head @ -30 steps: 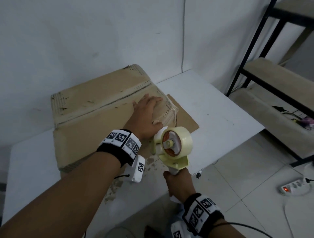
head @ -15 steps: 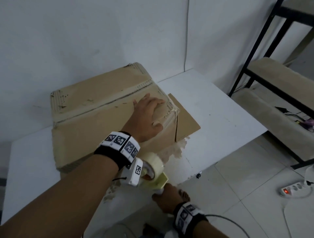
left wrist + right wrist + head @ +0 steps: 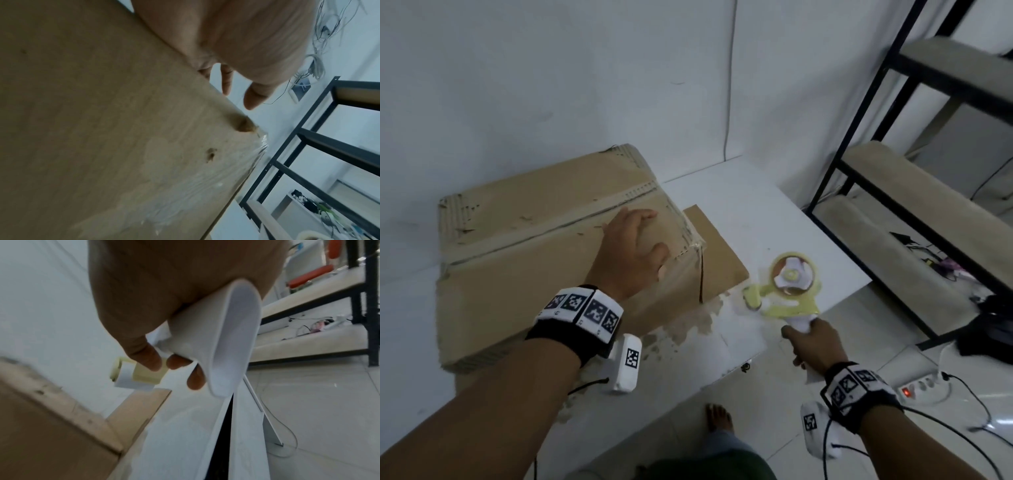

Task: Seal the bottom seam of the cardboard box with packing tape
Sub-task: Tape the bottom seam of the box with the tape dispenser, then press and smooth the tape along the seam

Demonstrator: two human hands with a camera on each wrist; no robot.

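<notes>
- Desk [image 3: 726,205]: white, set against the wall, it carries everything you are working on; brown scuffs or paper scraps mark its surface near the front edge.
- Cardboard box [image 3: 527,240] lies on the left part of the desk, close to the back edge by the wall. Its flaps face up, closed, and the seam [image 3: 544,231] between them runs from the left side toward the back right corner of the box. The seam looks bare along most of its length; you can see clear tape [image 3: 207,181], wrinkled, on the box face near its right corner, in the left wrist view.
- Flat piece of cardboard [image 3: 717,250] sticks out from under the right side of the box and lies on the desk.
- Your left hand [image 3: 631,250] rests palm down on the top of the box near its right end, just in front of the seam, fingers straight and spread, gripping nothing.
- Your right hand [image 3: 813,344] is past the front right edge of the desk, fingers wrapped round the white handle of the tape dispenser [image 3: 786,286].
- Tape dispenser is pale yellow with a roll of clear tape on its hub. It hangs over the desk near the front right corner, apart from the box, roller end pointing left toward the flat cardboard; whether it touches the desk you cannot tell, since it is blurred.
</notes>
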